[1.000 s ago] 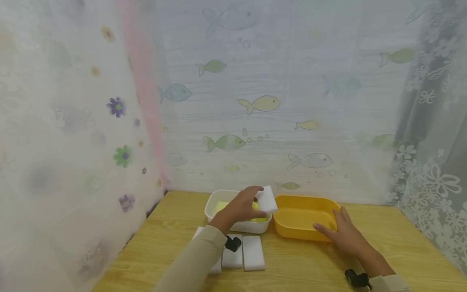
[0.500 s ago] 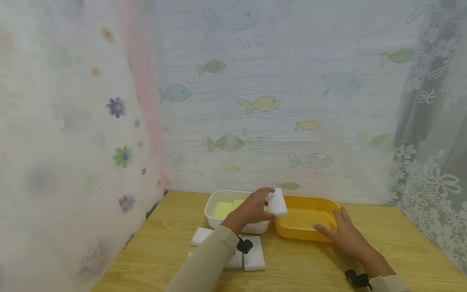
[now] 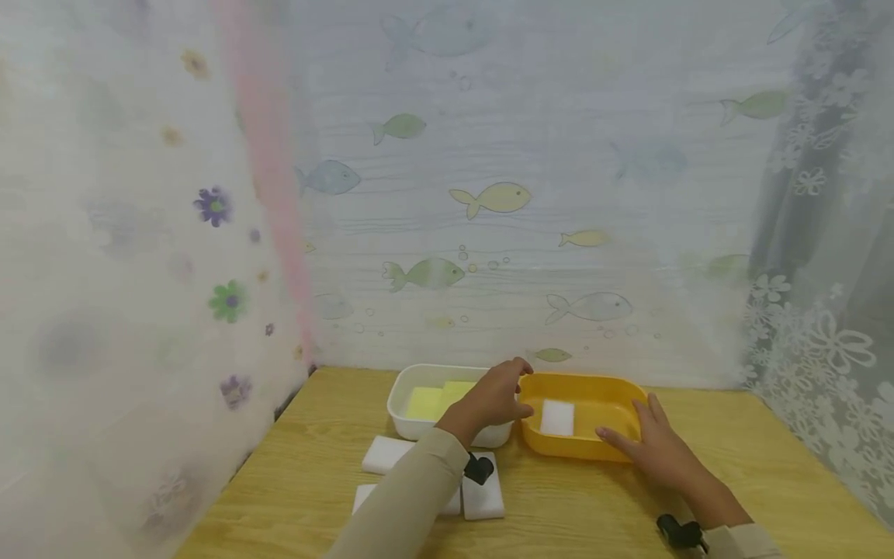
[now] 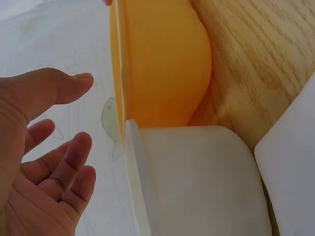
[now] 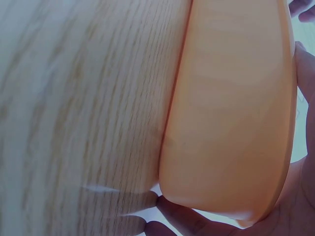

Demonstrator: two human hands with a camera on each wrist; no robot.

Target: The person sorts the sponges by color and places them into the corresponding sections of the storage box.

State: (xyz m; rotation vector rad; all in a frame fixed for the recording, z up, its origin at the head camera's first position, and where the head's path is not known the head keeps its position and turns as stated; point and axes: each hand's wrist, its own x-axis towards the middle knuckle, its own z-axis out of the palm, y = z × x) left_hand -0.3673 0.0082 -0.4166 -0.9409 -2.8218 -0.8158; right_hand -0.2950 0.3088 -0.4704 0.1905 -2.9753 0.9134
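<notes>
My left hand point(image 3: 492, 396) hovers over where the two tubs meet, thumb and fingers apart with nothing between them; the left wrist view shows the same hand point(image 4: 47, 157) beside the rims. A white sponge block point(image 3: 557, 418) lies inside the yellow tub point(image 3: 601, 411), toward its left end. At that tub's right end my right hand point(image 3: 660, 450) holds on, thumb at the front rim and fingers around the outside. In the right wrist view, fingers point(image 5: 192, 219) curl along the tub's end wall. The white tub point(image 3: 412, 428) contains flat yellow sponge pieces point(image 3: 424, 402).
Several more white blocks lie on the wooden table in front of the white tub, such as one at the left point(image 3: 382, 455) and one at the right point(image 3: 483, 497); my left sleeve point(image 3: 405, 497) covers part of them. A curtain printed with fish point(image 3: 499, 198) hangs behind the table.
My left hand has carried the white sponge block rightward from above the white tub and let it go into the yellow tub. The right hand has stayed on the yellow tub.
</notes>
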